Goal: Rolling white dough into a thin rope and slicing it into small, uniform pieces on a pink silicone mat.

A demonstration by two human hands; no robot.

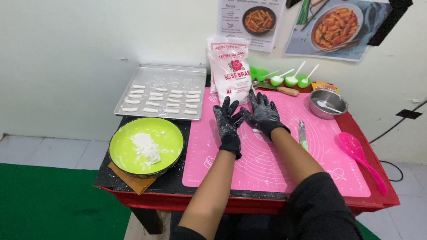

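Note:
Both my hands wear black gloves dusted with white flour and rest flat on a pink silicone mat (320, 163). My left hand (227, 121) has its fingers spread, and my right hand (263, 113) lies just to its right, nearly touching it. Whether a piece of dough lies under them is hidden. A bag of flour (230, 71) stands upright just beyond my fingertips. A green bowl (169, 136) holding white dough sits to the left of the mat.
A metal tray (165, 75) with rows of small white dough pieces lies at the back left. A steel bowl (326, 103), small green cups with white spoons (290, 79), a knife (303, 134) and a pink spoon (358, 154) lie to the right.

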